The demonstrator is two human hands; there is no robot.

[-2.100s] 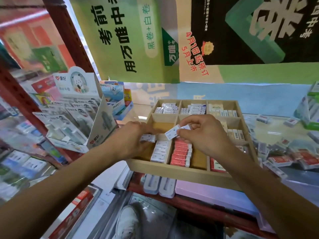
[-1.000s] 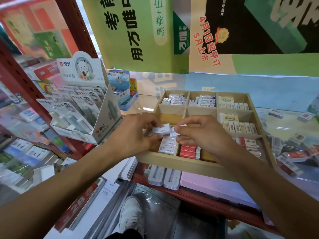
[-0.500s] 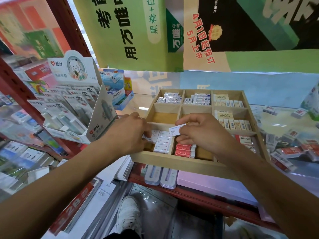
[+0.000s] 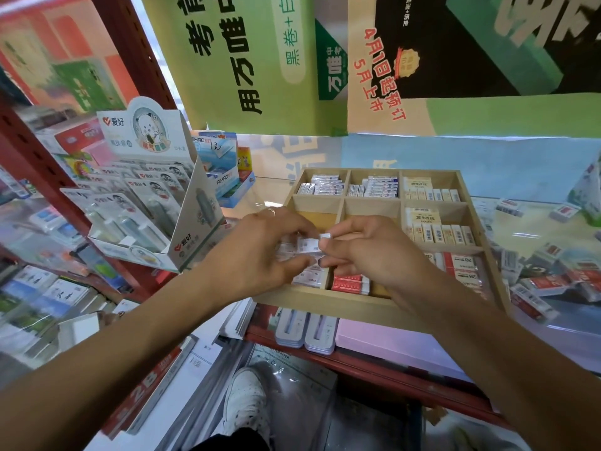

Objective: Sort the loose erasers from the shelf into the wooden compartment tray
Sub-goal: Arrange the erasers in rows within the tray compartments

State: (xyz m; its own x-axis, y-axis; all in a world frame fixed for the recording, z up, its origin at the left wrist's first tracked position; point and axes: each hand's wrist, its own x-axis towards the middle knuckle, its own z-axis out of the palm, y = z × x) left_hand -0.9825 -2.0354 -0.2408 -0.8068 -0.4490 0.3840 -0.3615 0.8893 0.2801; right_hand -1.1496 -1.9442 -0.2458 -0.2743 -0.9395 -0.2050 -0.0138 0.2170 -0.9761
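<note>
- Two bare hands meet over the front-left part of the light wooden compartment tray (image 4: pixel 325 302), which sits at the front edge of a red-framed shelf (image 4: pixel 374 362).
- Left hand (image 4: pixel 257 255): fingers curled, gripping small white paper-sleeved erasers (image 4: pixel 307 245) above the front-left compartment; how many it holds cannot be told.
- Right hand (image 4: pixel 374 252): thumb and forefinger pinching one end of a small white eraser (image 4: pixel 325 236), just beside the left hand's fingertips; whether that is the same piece the left hand holds cannot be told.
- Tray contents, back row: white erasers with blue print (image 4: pixel 322 185) left and centre, cream erasers (image 4: pixel 429 192) right.
- Middle row: left and centre compartments show bare wood floor; right compartment holds more cream erasers.
- Front row: white erasers (image 4: pixel 312 276) left, red-sleeved erasers (image 4: pixel 349 283) centre with bare floor beside them, red-and-white erasers (image 4: pixel 461 265) right.
- Loose erasers (image 4: pixel 549 281): scattered on the glossy shelf surface right of the tray, close against its right wall.
- White cardboard display stand of carded pens (image 4: pixel 156 203): left of the tray, its corner near the left wrist, leaving a narrow gap.
- Green hanging poster with Chinese print (image 4: pixel 247 60): overhead, its lower edge well above the tray's back wall.
- Below the tray's front wall: two grey flat cases (image 4: pixel 305 330) and a pink flat sheet (image 4: pixel 390 346) overhang the shelf edge.
</note>
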